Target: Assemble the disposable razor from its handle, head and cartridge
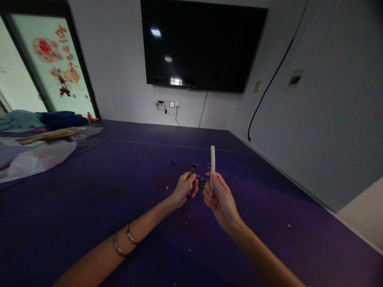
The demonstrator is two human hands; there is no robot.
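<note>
My left hand [184, 189] is closed round a small dark tool with a T-shaped head [193, 167], which resembles a peeler or razor; its exact kind is unclear. Part of its handle pokes out below my fingers. In my right hand [220, 197] a slim, pale, off-white stick [212, 159] stands nearly upright, gripped at its lower end. The stick and the tool are apart. Between the hands shows a small dark object with a clear-looking edge [204, 182], close to my right fingers; whether it lies on the surface I cannot tell.
Pale crumbs [167, 187] and a small black piece [172, 162] lie on the dark purple surface [119, 207]. White plastic sheeting [42, 159], a clear cup [80, 140] and folded blue cloth [62, 118] are at left. A black cable [269, 83] hangs along the right wall.
</note>
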